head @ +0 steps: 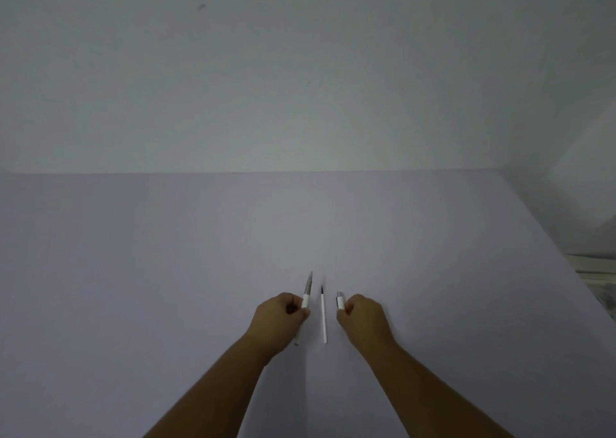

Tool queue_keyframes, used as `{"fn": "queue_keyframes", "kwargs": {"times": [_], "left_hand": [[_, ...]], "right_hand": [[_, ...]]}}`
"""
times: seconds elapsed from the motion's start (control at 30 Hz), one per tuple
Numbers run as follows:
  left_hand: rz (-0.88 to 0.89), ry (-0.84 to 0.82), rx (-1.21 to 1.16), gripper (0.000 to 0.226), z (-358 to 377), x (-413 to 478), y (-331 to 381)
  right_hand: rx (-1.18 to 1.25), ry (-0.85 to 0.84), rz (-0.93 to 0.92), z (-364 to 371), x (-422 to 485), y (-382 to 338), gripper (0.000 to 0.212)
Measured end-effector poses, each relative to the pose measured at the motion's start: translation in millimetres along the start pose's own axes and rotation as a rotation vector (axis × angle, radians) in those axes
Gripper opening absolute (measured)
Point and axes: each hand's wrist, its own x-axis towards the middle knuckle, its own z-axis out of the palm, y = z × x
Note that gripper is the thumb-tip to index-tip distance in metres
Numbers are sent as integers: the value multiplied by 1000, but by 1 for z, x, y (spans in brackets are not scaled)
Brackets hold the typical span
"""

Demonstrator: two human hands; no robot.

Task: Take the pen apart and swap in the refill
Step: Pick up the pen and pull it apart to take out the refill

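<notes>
1. Closest to the camera, two bare forearms are reaching up from the bottom edge over the pale lavender table (pixel 166 271).
2. The left hand (pixel 278 319) is curling into a loose fist around the white pen body with the grey grip and pointed tip (pixel 306 292); the tip is pointing away from the person and the back end is poking out below the hand.
3. The right hand (pixel 363 317) is pinching a short white pen cap piece with a silvery end (pixel 340 301) between thumb and fingertips, other fingers folded in.
4. The thin white refill with the dark tip (pixel 323 317) is lying flat on the table between the two hands, not touching either one.
5. Count: one pen body, one cap piece, one refill, two hands.
</notes>
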Motion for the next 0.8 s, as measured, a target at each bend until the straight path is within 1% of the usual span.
{"fn": "queue_keyframes", "kwargs": {"times": [0.07, 0.17, 0.27, 0.33, 0.37, 0.43, 0.47, 0.53, 0.63, 0.73, 0.8], "left_hand": [[5, -5, 15, 10, 1, 0, -1], [12, -6, 34, 4, 1, -2, 2], [39, -7, 51, 5, 0, -6, 6], [62, -6, 69, 4, -1, -10, 10], [80, 0, 93, 3, -2, -12, 12], [126, 10, 160, 6, -2, -16, 17], [151, 14, 191, 7, -2, -18, 19], [191, 18, 208, 12, -2, -23, 23], [199, -4, 115, 17, -6, -31, 27], [124, -93, -118, 18, -14, -39, 32], [105, -134, -191, 19, -19, -44, 35]], "right_hand": [[27, 20, -4, 1, 0, 1, 31], [2, 8, 4, 0, -1, 2, 33], [17, 29, 22, -6, -6, -1, 34], [131, 77, 8, -13, -9, -7, 33], [244, 76, 9, -17, -11, -12, 36], [524, -12, 43, -27, -16, -26, 41], [623, -64, 49, -30, -19, -32, 42], [673, -121, 15, -34, -23, -40, 37], [716, -140, -4, -40, -28, -46, 28], [828, -190, -49, -48, -32, -47, 21], [923, -253, -101, -53, -34, -45, 18]]}}
